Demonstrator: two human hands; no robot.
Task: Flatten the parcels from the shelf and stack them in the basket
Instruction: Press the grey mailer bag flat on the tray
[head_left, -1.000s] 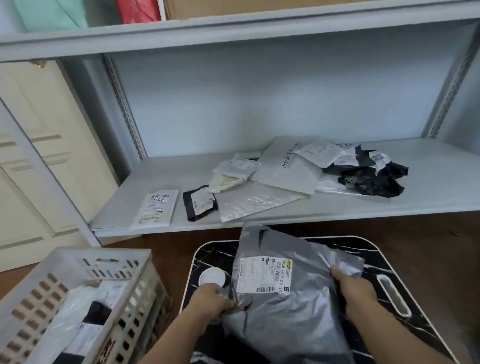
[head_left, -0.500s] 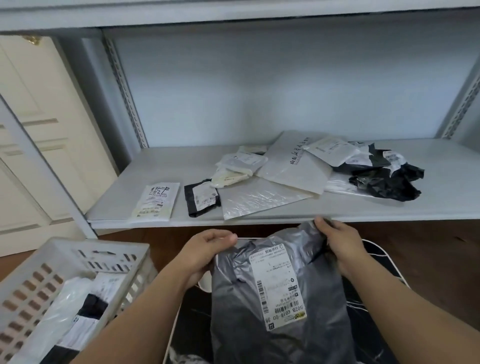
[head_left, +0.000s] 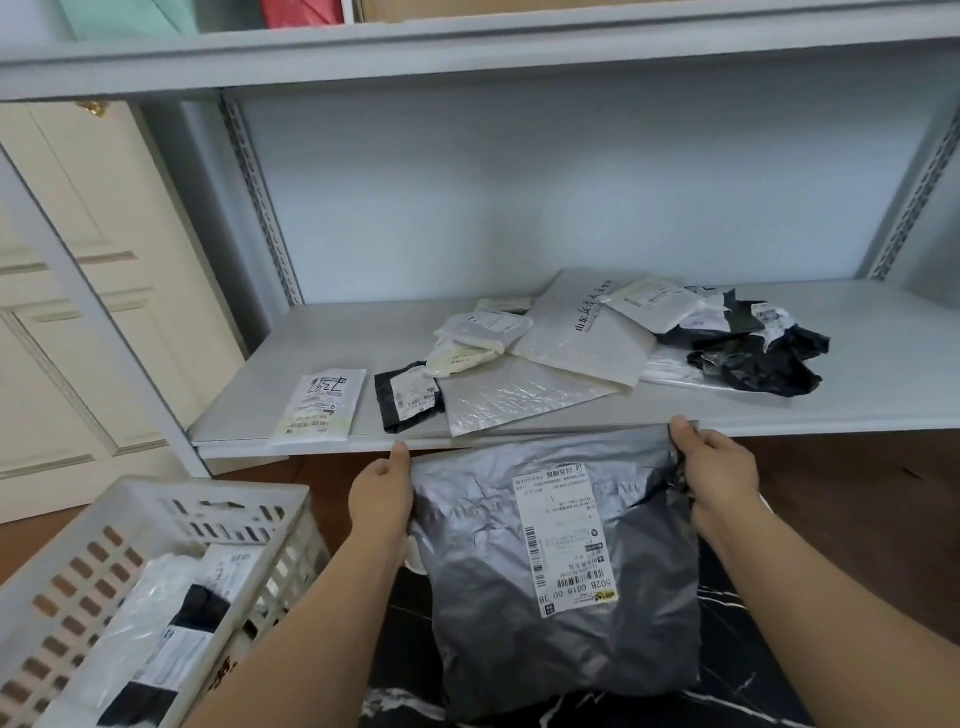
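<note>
At about eight o'clock in the head view, a white slotted plastic basket (head_left: 156, 561) is seen, with white and black flat parcels (head_left: 171, 639) lying inside it. To its right, at six o'clock, a large grey plastic mailer bag (head_left: 478, 571) with a white printed shipping label (head_left: 563, 535) is held up by its top corners in front of a black marble-patterned tray (head_left: 727, 623). The bag's top left corner is pinched by the left hand (head_left: 382, 499), thumb in front and fingers hidden behind the plastic. Its top right corner is gripped by the right hand (head_left: 719, 480), fingers curled round the bunched edge.

Above, at twelve to one o'clock, a pale grey metal shelf (head_left: 883, 364) carries the remaining parcels: a small white labelled packet (head_left: 322, 402) at its left, a small black packet (head_left: 408, 397) just beside it, a clear crinkled plastic bag (head_left: 514, 397), a large cream envelope (head_left: 587, 338), and crumpled black bags (head_left: 758, 358) at the right.
</note>
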